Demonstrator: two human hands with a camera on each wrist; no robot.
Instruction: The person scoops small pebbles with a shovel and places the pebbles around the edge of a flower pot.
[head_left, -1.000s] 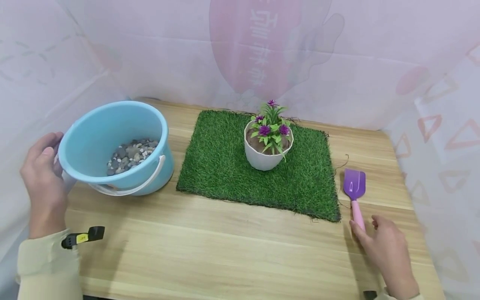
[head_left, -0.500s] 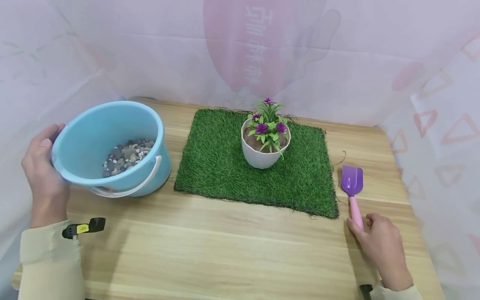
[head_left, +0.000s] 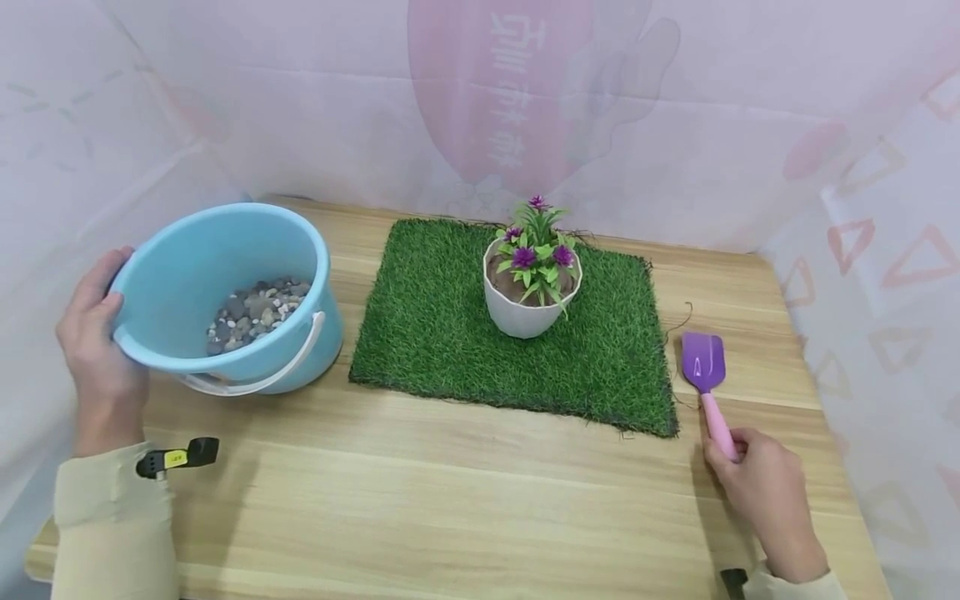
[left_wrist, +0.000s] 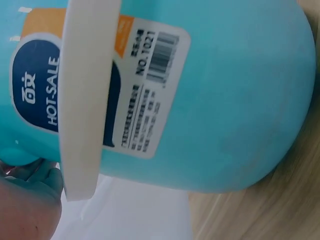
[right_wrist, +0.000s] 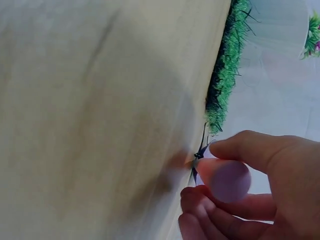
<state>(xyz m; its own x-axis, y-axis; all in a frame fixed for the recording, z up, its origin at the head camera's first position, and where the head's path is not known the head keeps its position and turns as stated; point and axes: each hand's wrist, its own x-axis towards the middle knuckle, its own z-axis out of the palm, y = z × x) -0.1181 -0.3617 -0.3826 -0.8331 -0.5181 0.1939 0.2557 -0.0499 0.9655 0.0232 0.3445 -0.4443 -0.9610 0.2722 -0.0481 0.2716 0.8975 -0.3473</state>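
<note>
1. Currently, the left hand (head_left: pixel 101 350) is gripping the blue bucket (head_left: pixel 187 283) near the left edge of the counter (head_left: pixel 450 492); pebbles (head_left: pixel 255 317) are lying inside.
2. The right hand (head_left: pixel 765 483) is pinching the purple shovel (head_left: pixel 705 371) by its pink handle (head_left: pixel 717 425), near the right edge.
3. A white flowerpot (head_left: pixel 523 320) is standing on the green mat (head_left: pixel 427 333), which is lying toward the back edge.

Bucket (left_wrist: pixel 235 105) label (left_wrist: pixel 172 95): "HOT-SALE", "NO.1021", barcode (left_wrist: pixel 163 57), small Chinese print (left_wrist: pixel 139 120). Backdrop (head_left: pixel 337 108): faint Chinese characters (head_left: pixel 512 87).
</note>
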